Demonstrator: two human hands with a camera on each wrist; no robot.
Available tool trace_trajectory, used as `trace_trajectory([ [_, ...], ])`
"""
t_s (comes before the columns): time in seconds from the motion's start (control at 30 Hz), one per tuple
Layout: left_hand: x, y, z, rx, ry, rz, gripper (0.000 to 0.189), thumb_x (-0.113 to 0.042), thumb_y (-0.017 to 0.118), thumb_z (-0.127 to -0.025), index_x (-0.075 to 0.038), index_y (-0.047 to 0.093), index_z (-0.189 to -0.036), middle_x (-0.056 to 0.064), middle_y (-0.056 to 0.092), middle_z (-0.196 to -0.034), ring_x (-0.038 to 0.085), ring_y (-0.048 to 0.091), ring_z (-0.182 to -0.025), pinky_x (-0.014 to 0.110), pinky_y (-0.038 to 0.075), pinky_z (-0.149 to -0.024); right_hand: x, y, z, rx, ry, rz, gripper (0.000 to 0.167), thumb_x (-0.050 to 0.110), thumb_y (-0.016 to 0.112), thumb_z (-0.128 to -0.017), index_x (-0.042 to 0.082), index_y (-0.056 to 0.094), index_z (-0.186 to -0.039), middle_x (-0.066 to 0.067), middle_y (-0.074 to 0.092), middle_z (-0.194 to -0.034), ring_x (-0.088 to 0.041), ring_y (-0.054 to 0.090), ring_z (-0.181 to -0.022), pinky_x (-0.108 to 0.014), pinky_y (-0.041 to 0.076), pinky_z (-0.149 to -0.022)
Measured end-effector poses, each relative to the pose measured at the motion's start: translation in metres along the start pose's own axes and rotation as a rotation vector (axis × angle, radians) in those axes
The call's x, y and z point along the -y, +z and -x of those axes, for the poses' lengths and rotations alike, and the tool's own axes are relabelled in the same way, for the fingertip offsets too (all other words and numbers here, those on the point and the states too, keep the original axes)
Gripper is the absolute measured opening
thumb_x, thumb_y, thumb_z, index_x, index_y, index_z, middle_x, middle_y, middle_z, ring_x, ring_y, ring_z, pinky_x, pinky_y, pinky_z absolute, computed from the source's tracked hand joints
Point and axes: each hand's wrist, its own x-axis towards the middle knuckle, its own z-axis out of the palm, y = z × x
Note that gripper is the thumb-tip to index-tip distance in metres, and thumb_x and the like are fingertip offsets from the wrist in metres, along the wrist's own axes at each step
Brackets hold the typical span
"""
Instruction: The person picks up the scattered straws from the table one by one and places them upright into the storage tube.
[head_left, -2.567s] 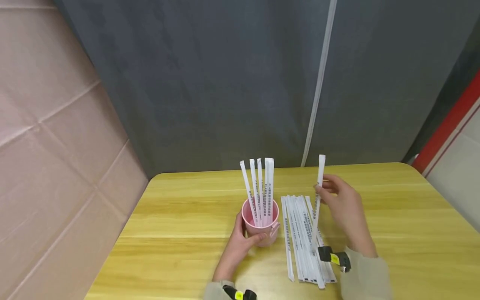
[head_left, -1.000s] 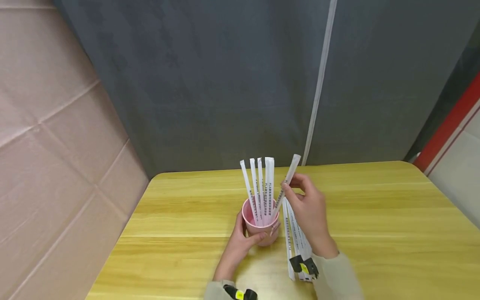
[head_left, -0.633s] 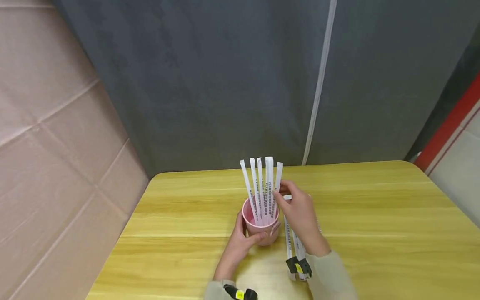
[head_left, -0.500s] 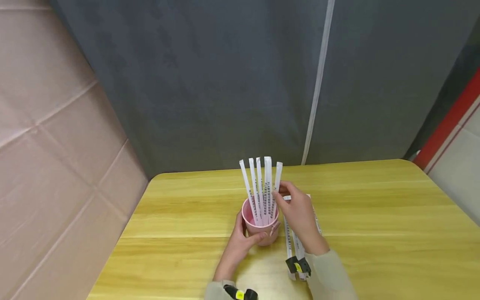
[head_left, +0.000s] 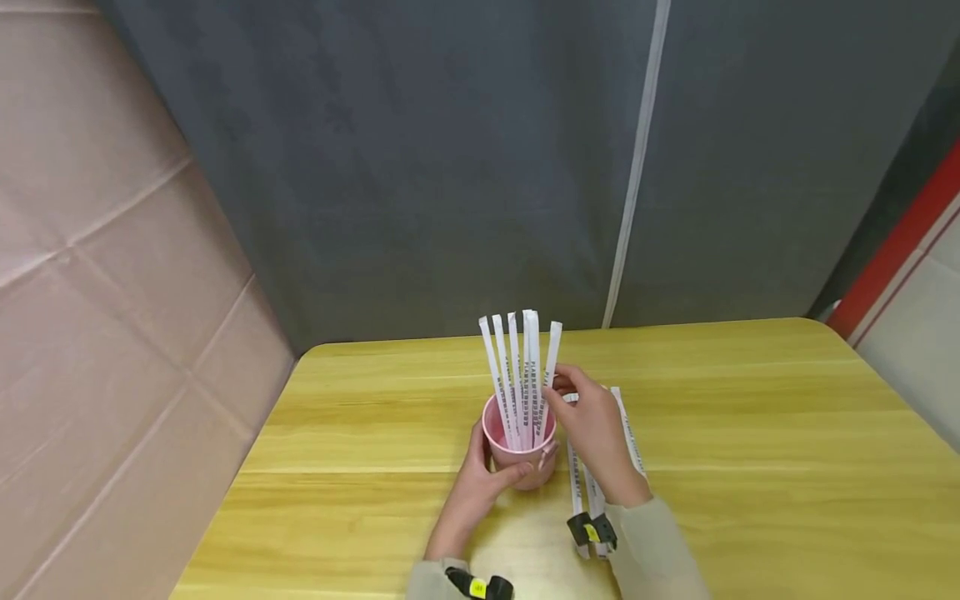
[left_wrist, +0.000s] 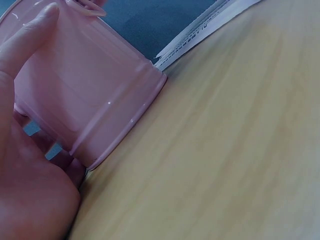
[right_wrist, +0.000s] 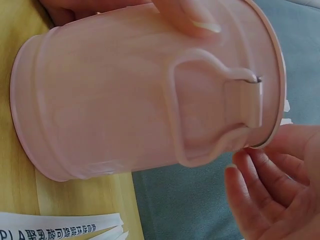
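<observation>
Straws (head_left: 531, 379) in pink cup (right_wrist: 120, 95), lower ends hidden

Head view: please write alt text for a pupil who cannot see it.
A person's left hand holds a pink bucket of white wrapped straws on a yellow table; the right hand pinches one straw in it. More straws lie beside the bucket, partly hidden by the right arm.

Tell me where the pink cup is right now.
In the head view, the pink cup stands on the wood-grain table, low and just right of centre, gripped by the left hand, left of the loose wrapped straws.
</observation>
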Motion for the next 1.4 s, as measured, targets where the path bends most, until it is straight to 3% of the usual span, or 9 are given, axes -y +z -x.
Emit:
trace_trajectory([
  [0.23,0.001,0.001,0.000,0.010,0.013,0.020,0.090,-0.022,0.074,-0.071,-0.028,0.018,-0.141,-0.004,0.024,-0.143,0.022,0.015,-0.133,0.046,0.013,-0.107,-0.002,-0.003,0.001,0.033,-0.018,0.003,0.026,0.022,0.063,-0.083,0.014,0.063,-0.108,0.003,0.064,-0.093,-0.013,0.059,-0.085,-0.032,0.051,-0.073],
  [0.57,0.000,0.001,0.001,-0.017,-0.005,0.004,0.091,-0.025,0.076,-0.069,-0.029,0.019,-0.140,0.000,0.023,-0.145,0.020,0.016,-0.132,0.042,0.013,-0.108,-0.002,-0.011,0.000,0.032,0.010,-0.023,0.023,0.029,0.058,-0.086,0.017,0.064,-0.106,0.002,0.063,-0.098,-0.014,0.057,-0.086,-0.031,0.052,-0.071],
  [0.9,0.000,0.001,0.001,-0.018,-0.015,-0.002,0.092,-0.025,0.076,-0.068,-0.029,0.019,-0.140,0.001,0.023,-0.145,0.021,0.016,-0.132,0.044,0.013,-0.107,-0.019,-0.025,-0.007,0.064,0.109,0.019,0.027,0.026,0.056,-0.088,0.016,0.059,-0.113,-0.002,0.062,-0.100,-0.017,0.055,-0.092,-0.035,0.050,-0.076],
  [1.1,0.001,0.001,0.001,-0.013,-0.015,-0.008,0.093,-0.026,0.076,-0.068,-0.029,0.019,-0.140,0.001,0.023,-0.145,0.022,0.016,-0.133,0.045,0.013,-0.107,-0.028,-0.029,-0.009,0.123,0.161,0.075,0.034,0.027,0.055,-0.087,0.013,0.055,-0.118,-0.005,0.060,-0.103,-0.021,0.054,-0.094,-0.038,0.048,-0.078],
  [1.4,0.006,0.000,-0.001,-0.006,-0.001,0.016,0.091,-0.023,0.076,-0.068,-0.029,0.020,-0.140,0.000,0.024,-0.144,0.024,0.015,-0.133,0.046,0.012,-0.107,-0.046,-0.036,-0.012,0.286,0.263,0.214,0.067,0.029,0.062,-0.082,0.002,0.031,-0.135,-0.023,0.046,-0.122,-0.036,0.046,-0.107,-0.052,0.041,-0.086],
])
